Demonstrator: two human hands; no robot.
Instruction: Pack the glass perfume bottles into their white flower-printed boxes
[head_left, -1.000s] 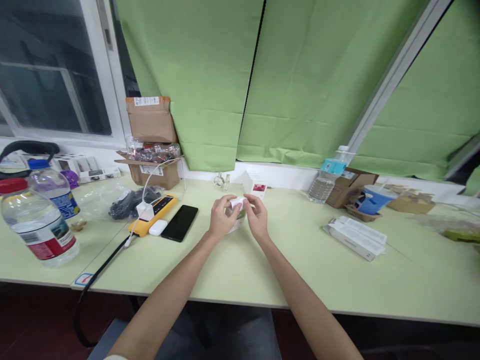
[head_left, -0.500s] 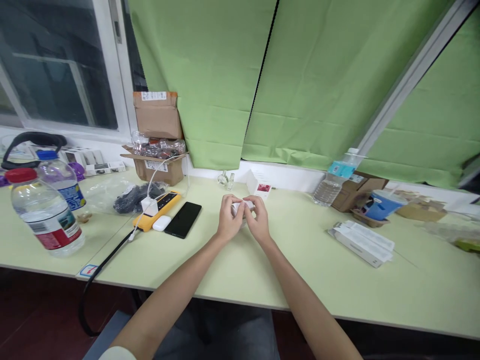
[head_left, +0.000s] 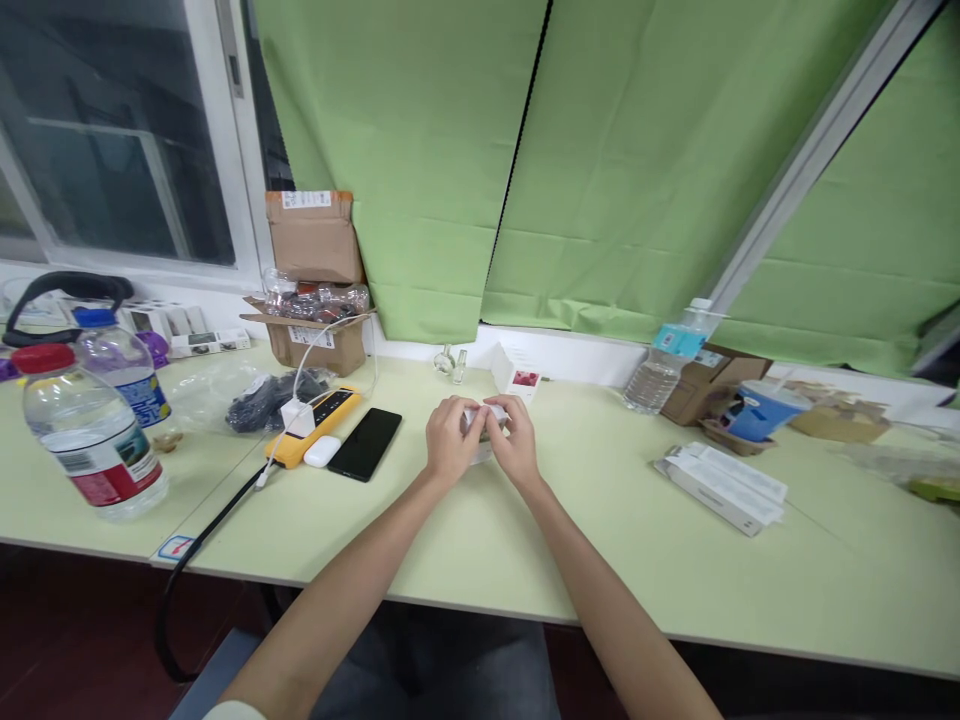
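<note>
Over the middle of the pale green table (head_left: 480, 550), my left hand (head_left: 452, 440) and my right hand (head_left: 514, 445) meet, fingertips close together. Between them they grip a small white box-like item (head_left: 482, 453), mostly covered by my fingers, so its exact kind is unclear. Both thumbs press at its top. Beyond my hands stand two small glass bottles (head_left: 451, 364) and a white box with a red picture (head_left: 517, 372). Left of my left hand lies a black phone (head_left: 365, 444).
Left are a yellow power strip (head_left: 319, 425), a white earphone case (head_left: 322, 451), a red-capped bottle (head_left: 94, 430) and an open cardboard box (head_left: 322, 345). Right are a water bottle (head_left: 667, 360), a blue cup (head_left: 761, 410) and a flat white box (head_left: 724, 485).
My left hand has shifted slightly left, and the hands are a little farther apart. More of the white item shows between them.
</note>
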